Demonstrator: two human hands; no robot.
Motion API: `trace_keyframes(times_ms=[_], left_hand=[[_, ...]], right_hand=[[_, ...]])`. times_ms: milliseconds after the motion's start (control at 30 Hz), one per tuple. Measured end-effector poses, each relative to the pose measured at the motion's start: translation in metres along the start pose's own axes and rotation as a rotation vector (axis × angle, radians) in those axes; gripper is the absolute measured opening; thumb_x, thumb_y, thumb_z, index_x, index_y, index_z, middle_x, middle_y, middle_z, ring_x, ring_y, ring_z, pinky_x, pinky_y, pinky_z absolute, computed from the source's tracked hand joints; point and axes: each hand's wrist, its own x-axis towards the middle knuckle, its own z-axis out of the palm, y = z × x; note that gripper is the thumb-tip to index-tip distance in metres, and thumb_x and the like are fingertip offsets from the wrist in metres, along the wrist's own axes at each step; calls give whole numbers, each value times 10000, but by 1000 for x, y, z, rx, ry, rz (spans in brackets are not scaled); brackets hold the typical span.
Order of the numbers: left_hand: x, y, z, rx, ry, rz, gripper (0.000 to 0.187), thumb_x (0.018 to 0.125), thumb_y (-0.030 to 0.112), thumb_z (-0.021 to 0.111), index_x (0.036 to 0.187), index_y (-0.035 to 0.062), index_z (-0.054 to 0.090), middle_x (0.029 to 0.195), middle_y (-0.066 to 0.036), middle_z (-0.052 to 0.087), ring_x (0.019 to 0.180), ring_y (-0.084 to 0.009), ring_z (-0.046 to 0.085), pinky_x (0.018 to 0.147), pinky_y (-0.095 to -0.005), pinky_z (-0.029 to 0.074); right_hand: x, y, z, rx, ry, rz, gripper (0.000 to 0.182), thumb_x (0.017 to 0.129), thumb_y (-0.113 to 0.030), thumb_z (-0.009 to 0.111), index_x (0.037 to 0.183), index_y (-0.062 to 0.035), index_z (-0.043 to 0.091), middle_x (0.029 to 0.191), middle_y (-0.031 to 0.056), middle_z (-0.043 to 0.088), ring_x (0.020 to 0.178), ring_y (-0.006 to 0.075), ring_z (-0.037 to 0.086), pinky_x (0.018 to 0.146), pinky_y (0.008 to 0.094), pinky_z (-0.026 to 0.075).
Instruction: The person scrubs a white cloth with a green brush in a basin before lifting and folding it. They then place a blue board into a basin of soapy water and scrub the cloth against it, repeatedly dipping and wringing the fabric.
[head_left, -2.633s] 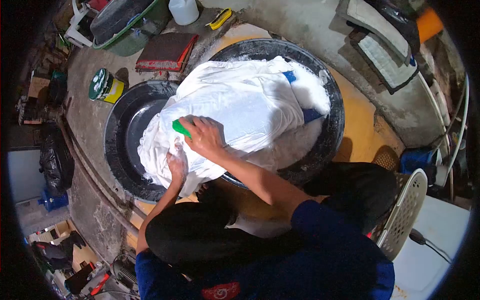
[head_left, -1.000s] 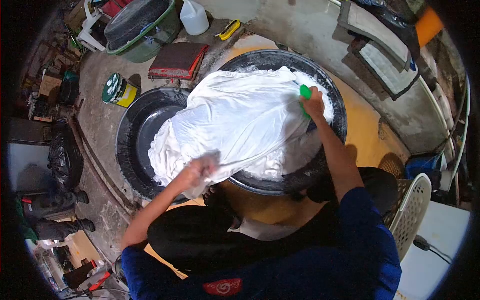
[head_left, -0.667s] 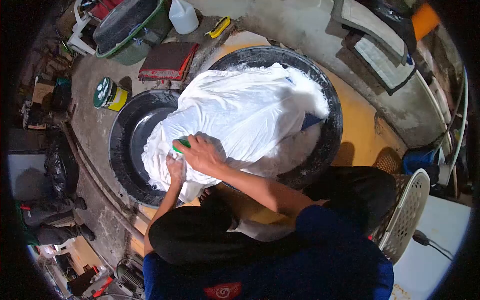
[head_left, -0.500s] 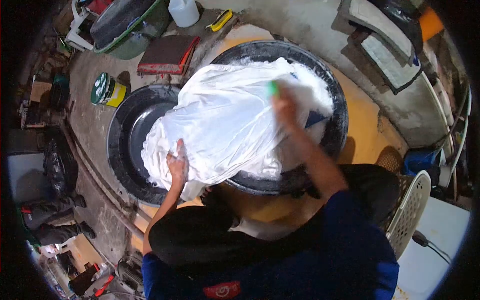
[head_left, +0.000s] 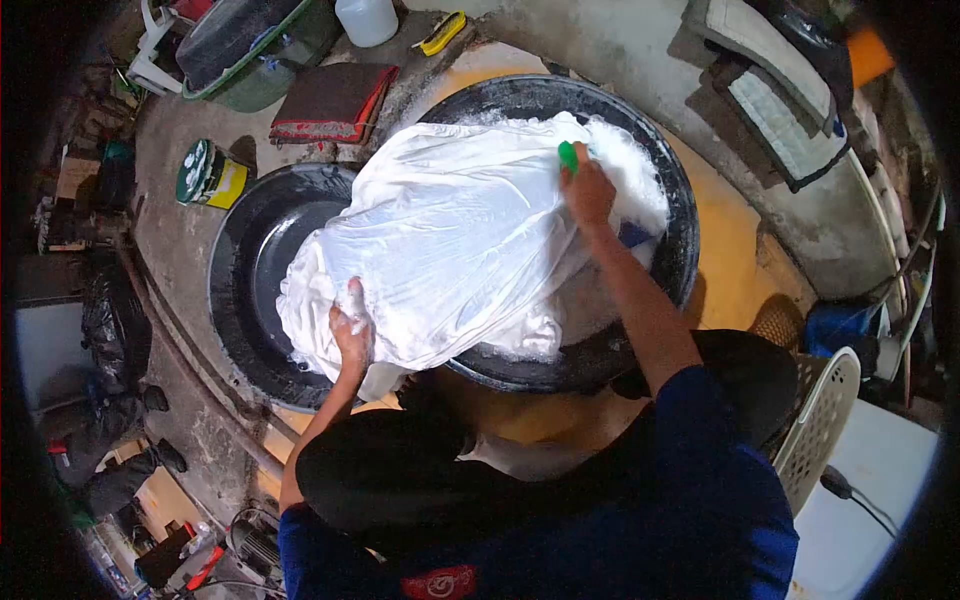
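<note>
A wet white cloth [head_left: 455, 235] is spread across two dark basins, its left end bunched. My right hand [head_left: 590, 192] grips what looks like a green scrub brush [head_left: 568, 155] against the cloth's upper right part; my fingers hide most of it. At the bunched lower left end, my left hand [head_left: 350, 330] holds the cloth, with suds on the fingers. Beneath lie the large basin [head_left: 683, 235], with thick white foam [head_left: 635, 175] at its right side, and the smaller basin [head_left: 232, 250] on the left. Something dark blue shows by the foam.
A yellow-labelled tub [head_left: 212, 175] stands left of the basins. Behind are a folded dark mat [head_left: 335, 102], a yellow brush [head_left: 442, 33], a white jug [head_left: 367, 20] and a green basin [head_left: 265, 80]. A perforated plastic basket [head_left: 818, 430] stands at my right, and a hose [head_left: 190, 350] runs along the left floor.
My right hand has moved slightly right and up across the cloth with the green brush, and is less blurred. My left hand keeps its hold. The whole view has shifted slightly.
</note>
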Motion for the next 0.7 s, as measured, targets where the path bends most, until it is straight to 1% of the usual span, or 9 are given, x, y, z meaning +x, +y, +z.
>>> trace_keyframes(times_ms=[133,167,233,333,433,533,600,667,700], left_hand=[[8,-16,2,-61,5,-39,418,844,337,549,1008,-47,526,841,-67,560,775,-136,504,653,-240,413],[5,-25,-3,-139,16,-78,353,845,299,553,995,-20,539,781,-46,559,724,-120,506,594,-234,420],[10,-53,-12,-438,49,-103,307,826,189,508,1093,57,433,787,-12,507,663,-99,486,517,-210,409],[7,-54,-22,-459,-11,-257,267,825,173,461,1077,98,409,814,-2,482,626,-92,464,489,-194,395],[9,-72,-18,-375,12,-85,253,828,181,463,1061,93,417,805,-10,483,625,-89,467,478,-198,388],[14,-60,-9,-420,-5,-113,243,857,135,444,1079,37,422,822,-30,488,657,-98,480,496,-214,400],[6,-52,-8,-502,69,-149,253,879,131,431,1084,-17,443,855,-81,531,702,-155,513,582,-262,440],[34,-127,-27,482,77,562,245,879,137,430,990,-68,505,815,-170,555,710,-251,529,680,-320,441],[33,-122,-29,597,101,651,230,847,122,445,967,-60,517,791,-168,548,711,-271,520,696,-351,428]], right_hand=[[-75,-162,41,391,210,-314,337,706,-71,556,1011,-214,577,838,90,604,668,235,593,554,402,460],[-99,-205,29,291,-164,-257,405,655,-127,629,1044,-215,562,944,41,604,832,235,581,685,358,469],[-101,-209,22,296,-196,-359,394,659,-131,627,1040,-212,565,922,28,606,803,229,586,657,366,475],[-48,-89,30,241,-71,-105,331,776,-191,552,1106,-160,541,1071,89,575,879,267,573,715,357,477],[27,43,-31,-33,-144,397,293,831,-273,500,1078,-117,506,829,151,620,729,337,598,627,415,469],[15,25,-44,71,74,-12,334,800,-328,528,1034,-92,505,782,149,615,749,331,610,609,434,472],[13,2,-13,391,-72,-60,402,767,-352,586,1067,-98,500,741,125,606,685,297,604,622,385,479],[1,-55,-4,447,-205,-108,493,713,-361,651,1082,-76,491,833,159,585,791,304,586,692,377,466],[-10,-77,7,431,-275,-120,524,694,-358,672,1088,-64,491,901,186,558,861,326,558,732,390,451]])
